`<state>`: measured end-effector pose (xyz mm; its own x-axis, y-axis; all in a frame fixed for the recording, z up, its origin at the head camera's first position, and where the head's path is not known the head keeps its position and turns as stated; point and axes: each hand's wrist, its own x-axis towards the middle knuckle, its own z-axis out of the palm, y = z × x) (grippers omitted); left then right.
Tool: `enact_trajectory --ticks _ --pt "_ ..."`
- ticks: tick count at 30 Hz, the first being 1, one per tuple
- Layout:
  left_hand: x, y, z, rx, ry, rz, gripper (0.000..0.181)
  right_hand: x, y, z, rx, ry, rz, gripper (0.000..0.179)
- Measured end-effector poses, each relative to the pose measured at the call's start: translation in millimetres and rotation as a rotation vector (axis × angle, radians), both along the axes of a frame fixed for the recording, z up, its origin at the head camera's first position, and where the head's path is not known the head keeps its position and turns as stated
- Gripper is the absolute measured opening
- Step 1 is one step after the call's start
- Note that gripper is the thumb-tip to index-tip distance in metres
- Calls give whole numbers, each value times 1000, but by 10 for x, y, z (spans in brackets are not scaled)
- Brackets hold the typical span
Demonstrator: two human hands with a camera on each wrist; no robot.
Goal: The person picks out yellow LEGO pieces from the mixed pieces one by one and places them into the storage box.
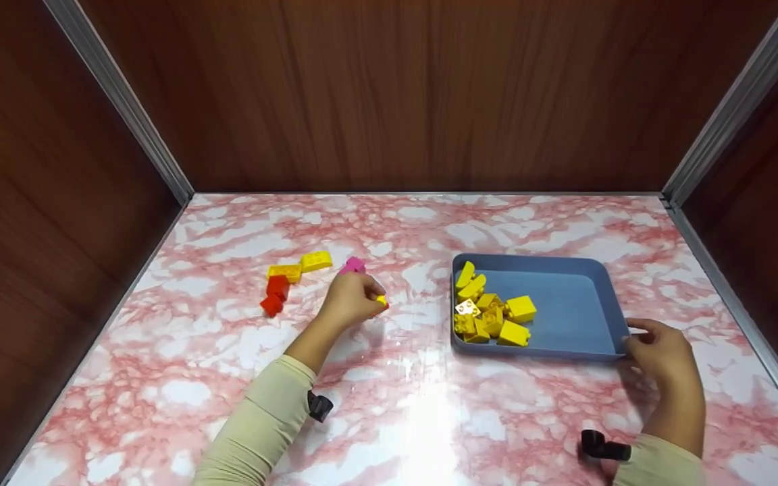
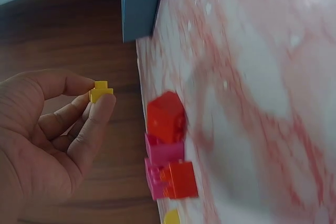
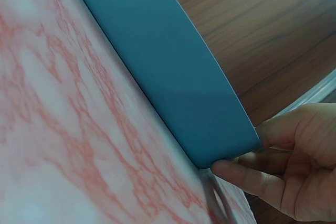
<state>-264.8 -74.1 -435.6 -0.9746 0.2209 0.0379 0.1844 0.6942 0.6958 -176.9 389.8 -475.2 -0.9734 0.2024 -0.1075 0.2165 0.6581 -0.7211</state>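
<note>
My left hand (image 1: 350, 300) pinches a small yellow building block (image 2: 101, 93) between thumb and fingertips, held above the tabletop. Near that hand lie pink blocks (image 1: 354, 264) and red blocks, partly covered by the hand in the head view; the left wrist view shows a red block (image 2: 167, 116) beside pink ones. At the right, a blue-grey tray (image 1: 568, 304) holds several yellow blocks (image 1: 492, 320) bunched at its left end. My right hand (image 1: 662, 354) grips the tray's near right corner, with the thumb and fingers at the wall in the right wrist view.
Left of my left hand, two yellow blocks (image 1: 316, 261) and two red blocks (image 1: 277, 288) lie in a bent row. Brown wood-grain panels (image 1: 429, 94) enclose the pink-and-white marbled table (image 1: 179, 391) at the back and sides.
</note>
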Motion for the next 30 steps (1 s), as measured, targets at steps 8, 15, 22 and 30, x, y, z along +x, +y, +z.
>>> enact_trajectory --ticks 8,15,22,30 --pt "91 295 -13 -24 94 -153 15 -4 -6 -6 11 19 1 49" --pt "138 619 -46 35 118 -307 17 -5 -5 5 -1 12 1 49" --pt "173 956 -99 6 142 -424 19 -14 0 9 0 9 -1 49" --pt "181 1245 -131 -308 328 -573 23 -4 6 -6 -2 14 3 48"
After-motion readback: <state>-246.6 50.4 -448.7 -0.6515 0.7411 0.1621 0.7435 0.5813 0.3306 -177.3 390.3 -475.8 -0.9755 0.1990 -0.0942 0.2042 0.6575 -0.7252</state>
